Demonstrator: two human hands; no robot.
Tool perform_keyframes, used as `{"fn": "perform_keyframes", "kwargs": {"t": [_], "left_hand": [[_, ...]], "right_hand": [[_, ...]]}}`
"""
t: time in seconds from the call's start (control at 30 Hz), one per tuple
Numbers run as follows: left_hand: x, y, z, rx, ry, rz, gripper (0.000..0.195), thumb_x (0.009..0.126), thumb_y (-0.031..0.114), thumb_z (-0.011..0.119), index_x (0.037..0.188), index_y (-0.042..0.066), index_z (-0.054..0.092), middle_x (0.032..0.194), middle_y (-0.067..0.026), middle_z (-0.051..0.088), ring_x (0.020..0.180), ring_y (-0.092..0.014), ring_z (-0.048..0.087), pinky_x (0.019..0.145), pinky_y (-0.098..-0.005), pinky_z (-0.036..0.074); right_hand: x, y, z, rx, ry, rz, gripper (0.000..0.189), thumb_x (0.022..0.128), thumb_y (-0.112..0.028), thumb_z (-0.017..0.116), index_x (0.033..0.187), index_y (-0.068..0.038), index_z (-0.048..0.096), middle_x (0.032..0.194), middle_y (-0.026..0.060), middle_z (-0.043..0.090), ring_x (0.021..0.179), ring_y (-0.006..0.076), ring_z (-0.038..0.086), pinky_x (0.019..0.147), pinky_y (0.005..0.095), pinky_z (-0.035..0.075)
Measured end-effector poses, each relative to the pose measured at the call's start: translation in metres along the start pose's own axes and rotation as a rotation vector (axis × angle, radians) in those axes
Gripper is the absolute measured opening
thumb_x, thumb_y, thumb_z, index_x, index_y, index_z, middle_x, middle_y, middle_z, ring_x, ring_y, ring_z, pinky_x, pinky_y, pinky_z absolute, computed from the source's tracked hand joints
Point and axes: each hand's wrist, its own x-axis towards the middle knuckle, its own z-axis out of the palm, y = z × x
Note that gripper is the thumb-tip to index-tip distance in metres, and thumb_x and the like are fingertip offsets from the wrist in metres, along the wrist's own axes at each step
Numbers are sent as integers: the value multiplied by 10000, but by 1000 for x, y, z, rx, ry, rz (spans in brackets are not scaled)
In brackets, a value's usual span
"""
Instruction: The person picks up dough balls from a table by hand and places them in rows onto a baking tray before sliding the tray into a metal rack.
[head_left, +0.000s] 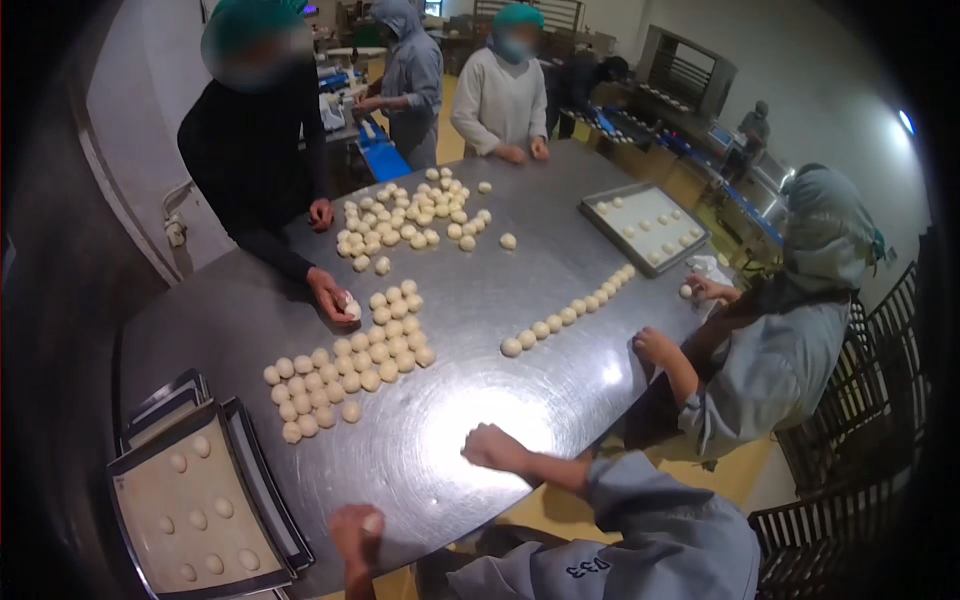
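My left hand, at the near edge of the steel table, is curled around a pale dough ball, only partly visible. My right hand is curled low over the tabletop in the bright glare; whatever may be under its fingers is hidden. Beyond my hands, dough balls sit in close rows, with a single dough ball just apart from them. A diagonal line of dough balls runs towards the far right. Farther back lies a loose heap of dough balls.
A lined tray with spaced dough pieces rests over other trays at the left. Another dough tray is at the far right. Co-workers stand around the table; one hand holds dough at left, another at right. Dark racks stand right.
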Motion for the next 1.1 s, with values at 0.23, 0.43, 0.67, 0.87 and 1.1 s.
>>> {"fn": "perform_keyframes", "kwargs": {"t": [0.23, 0.43, 0.67, 0.87, 1.1], "left_hand": [[18, 57, 54, -203, 97, 135, 92, 743, 77, 783, 821, 87, 734, 941, -99, 739, 1037, -329, 689, 1024, -445, 487], [45, -13, 1, -11, 82, -83, 100, 726, 69, 789, 804, 75, 726, 966, -121, 738, 947, -345, 690, 883, -440, 522], [0, 13, 21, -252, 25, 84, 100, 737, 58, 769, 825, 51, 723, 941, -126, 728, 971, -354, 684, 940, -472, 502], [73, 23, 44, -213, 98, -106, 95, 738, 40, 761, 815, 47, 706, 929, -122, 727, 960, -351, 679, 907, -463, 513], [13, -18, -1, -191, -26, 4, 94, 737, 27, 741, 817, 41, 694, 879, -121, 705, 902, -367, 653, 858, -457, 511]], "right_hand": [[32, -53, 40, 304, 65, 41, 149, 784, -209, 736, 802, -91, 647, 852, 116, 641, 885, 333, 624, 812, 450, 487], [32, 11, -28, -209, 73, 134, 243, 758, -283, 773, 834, -92, 642, 916, 121, 628, 934, 328, 622, 842, 474, 472], [-7, -16, 28, 396, 46, -104, 193, 779, -241, 787, 826, -89, 679, 1010, 134, 692, 1021, 319, 648, 883, 489, 500], [61, 4, 7, 61, 196, 107, 184, 749, -257, 756, 817, -117, 656, 981, 117, 625, 984, 320, 599, 860, 498, 452], [-13, 30, 5, 258, -59, 12, 117, 830, -229, 715, 822, -117, 678, 846, 87, 641, 867, 297, 657, 781, 472, 523]]}}
